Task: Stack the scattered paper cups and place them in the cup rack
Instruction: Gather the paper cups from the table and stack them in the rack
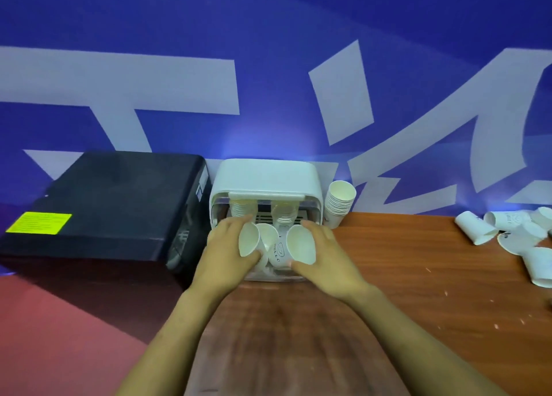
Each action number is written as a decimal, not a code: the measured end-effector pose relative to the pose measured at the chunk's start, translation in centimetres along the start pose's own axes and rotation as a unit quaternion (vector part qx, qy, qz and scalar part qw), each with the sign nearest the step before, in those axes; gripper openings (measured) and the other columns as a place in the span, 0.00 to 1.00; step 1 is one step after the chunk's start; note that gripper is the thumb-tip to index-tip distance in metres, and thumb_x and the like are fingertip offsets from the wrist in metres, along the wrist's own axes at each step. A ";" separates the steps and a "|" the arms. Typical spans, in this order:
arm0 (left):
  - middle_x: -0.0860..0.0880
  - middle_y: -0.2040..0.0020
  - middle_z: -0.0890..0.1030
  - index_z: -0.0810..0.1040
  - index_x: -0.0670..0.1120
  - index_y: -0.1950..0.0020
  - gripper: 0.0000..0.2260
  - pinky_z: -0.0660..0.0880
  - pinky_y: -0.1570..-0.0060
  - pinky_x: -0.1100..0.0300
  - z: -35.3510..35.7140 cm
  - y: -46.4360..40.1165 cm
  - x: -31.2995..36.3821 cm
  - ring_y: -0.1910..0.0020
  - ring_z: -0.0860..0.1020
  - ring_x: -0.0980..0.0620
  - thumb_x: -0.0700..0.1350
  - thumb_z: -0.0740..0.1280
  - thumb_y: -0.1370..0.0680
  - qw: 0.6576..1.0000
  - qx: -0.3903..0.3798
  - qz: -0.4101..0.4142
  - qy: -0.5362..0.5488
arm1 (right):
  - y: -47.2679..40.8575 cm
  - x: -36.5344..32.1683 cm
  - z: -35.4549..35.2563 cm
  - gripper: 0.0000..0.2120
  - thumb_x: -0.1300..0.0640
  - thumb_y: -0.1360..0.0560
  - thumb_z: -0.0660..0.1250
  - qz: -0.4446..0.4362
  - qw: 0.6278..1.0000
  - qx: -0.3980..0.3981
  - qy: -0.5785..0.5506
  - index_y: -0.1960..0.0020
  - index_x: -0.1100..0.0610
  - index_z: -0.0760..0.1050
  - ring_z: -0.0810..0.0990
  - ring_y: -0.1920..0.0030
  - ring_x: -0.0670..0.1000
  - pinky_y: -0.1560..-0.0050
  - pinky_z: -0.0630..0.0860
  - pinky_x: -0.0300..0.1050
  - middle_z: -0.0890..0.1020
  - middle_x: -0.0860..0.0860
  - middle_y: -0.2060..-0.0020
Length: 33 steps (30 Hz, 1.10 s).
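Step in hand: loading cups into the cup rack [265, 171], dead centre at the back of the worktop [403, 261].

Left hand [222, 252] curls round a paper cup [248, 240]; right hand [324, 255] grips another cup [301, 245]. A third cup [267, 237] sits between them, all three at the rack's open front.

Next move likely calls for nesting these cups, then seating them beside the stacks inside.

Stacked cups [340, 203] stand at 3 o'clock of the rack. Scattered cups [507, 234] lie further out at 3 o'clock, well apart.

Black machine [104, 204] at 9 o'clock. Blue wall with white lettering [268, 52] behind.
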State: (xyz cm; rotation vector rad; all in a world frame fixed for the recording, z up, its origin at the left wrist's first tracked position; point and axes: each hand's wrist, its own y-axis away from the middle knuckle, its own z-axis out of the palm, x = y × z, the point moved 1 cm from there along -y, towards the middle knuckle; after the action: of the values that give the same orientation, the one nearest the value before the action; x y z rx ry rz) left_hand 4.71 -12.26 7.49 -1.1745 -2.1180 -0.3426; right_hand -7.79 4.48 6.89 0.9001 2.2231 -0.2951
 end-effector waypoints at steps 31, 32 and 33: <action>0.52 0.21 0.45 0.59 0.54 0.26 0.32 0.57 0.27 0.49 3.1 -3.7 -8.4 0.23 0.46 0.45 0.55 0.68 0.26 0.987 -0.089 -0.056 -0.121 | -5.8 0.8 6.8 0.46 0.41 0.31 0.71 0.048 0.991 -0.100 0.069 0.23 0.46 0.47 0.61 0.27 0.50 0.30 0.63 0.47 0.60 0.47 0.26; 0.51 0.21 0.46 0.58 0.54 0.26 0.32 0.56 0.27 0.49 2.9 -3.8 -8.3 0.23 0.45 0.46 0.55 0.67 0.26 0.986 -0.091 -0.057 -0.124 | -5.8 0.9 6.6 0.45 0.42 0.31 0.71 0.051 0.991 -0.100 0.066 0.23 0.46 0.48 0.61 0.27 0.49 0.30 0.64 0.47 0.60 0.47 0.27; 0.51 0.21 0.46 0.58 0.55 0.26 0.32 0.56 0.27 0.48 2.7 -3.8 -8.0 0.23 0.44 0.46 0.55 0.67 0.26 0.986 -0.092 -0.057 -0.126 | -5.8 0.9 6.4 0.44 0.43 0.31 0.71 0.052 0.992 -0.099 0.063 0.23 0.45 0.49 0.62 0.28 0.49 0.31 0.64 0.47 0.60 0.46 0.27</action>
State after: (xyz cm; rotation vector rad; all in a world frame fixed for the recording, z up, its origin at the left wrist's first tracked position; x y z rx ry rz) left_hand 3.26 -18.16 0.44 -1.2579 -2.4219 -0.4718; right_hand -8.84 -2.09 1.36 0.9438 2.2638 0.0309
